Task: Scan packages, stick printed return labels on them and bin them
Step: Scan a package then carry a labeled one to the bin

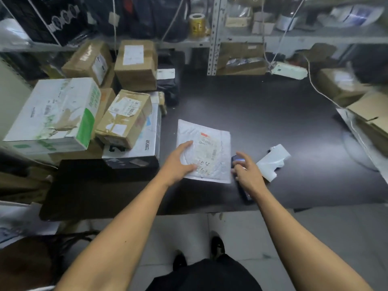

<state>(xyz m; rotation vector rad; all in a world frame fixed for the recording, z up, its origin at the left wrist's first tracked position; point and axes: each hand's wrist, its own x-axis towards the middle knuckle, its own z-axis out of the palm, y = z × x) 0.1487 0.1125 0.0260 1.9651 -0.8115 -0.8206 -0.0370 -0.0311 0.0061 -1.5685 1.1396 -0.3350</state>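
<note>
A white padded mailer (pixel 212 143) lies flat on the dark table (pixel 262 106), its worn label and handwritten digits facing up. My left hand (pixel 178 162) rests on the mailer's left edge with fingers spread. My right hand (pixel 247 173) grips a dark handheld scanner (pixel 241 190) just right of the mailer, index finger raised. A white label printer (pixel 271 162) lies on the table beside my right hand.
Stacked cardboard parcels (pixel 126 116) and a white-and-green box (pixel 56 116) crowd the table's left side. Open cartons (pixel 369 114) stand at the right edge. Metal shelving (pixel 216 38) with boxes and a tape roll (pixel 196 24) runs along the back; cables hang down.
</note>
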